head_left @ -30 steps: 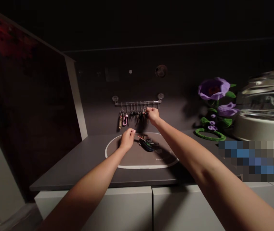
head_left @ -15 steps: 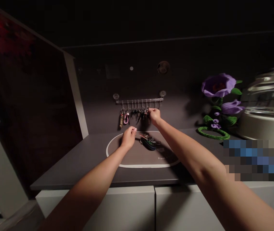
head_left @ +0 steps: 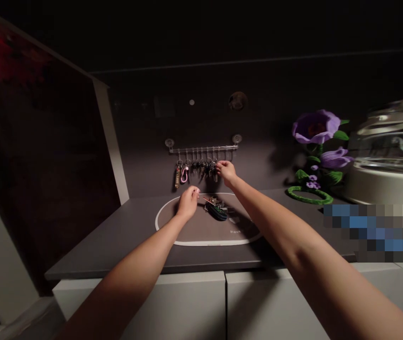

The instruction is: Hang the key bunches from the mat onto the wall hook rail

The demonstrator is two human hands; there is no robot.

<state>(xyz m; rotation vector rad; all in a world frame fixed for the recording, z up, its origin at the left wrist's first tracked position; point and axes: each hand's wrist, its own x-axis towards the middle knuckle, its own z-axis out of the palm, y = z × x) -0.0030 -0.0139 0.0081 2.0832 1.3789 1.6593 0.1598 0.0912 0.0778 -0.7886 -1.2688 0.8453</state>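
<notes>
A clear hook rail (head_left: pixel 204 149) on the dark back wall carries a row of keys (head_left: pixel 201 167). At its left end hang a brown strap keychain (head_left: pixel 177 176) and a pink carabiner (head_left: pixel 184 174). My right hand (head_left: pixel 227 172) is at the right end of the row, fingertips pinched at a ring with keys hanging below. Over the mat, my left hand (head_left: pixel 188 202) is closed with thumb and fingers together; what it holds, if anything, is hidden. Just right of it lies a dark key pouch (head_left: pixel 217 212) with small metal pieces beside it.
An oval brown mat (head_left: pixel 194 231) with a white rim lies on the dark counter (head_left: pixel 130 241). Purple fabric flowers (head_left: pixel 316 127) with a green ring base (head_left: pixel 309 195) stand at the right, beside a large glass-topped white container (head_left: pixel 381 177). White cabinet fronts (head_left: pixel 183 302) are below.
My right hand has shifted slightly down from the hook, and its fingers look a little more extended by the ring. My left hand stays nearly in place. The view has moved slightly.
</notes>
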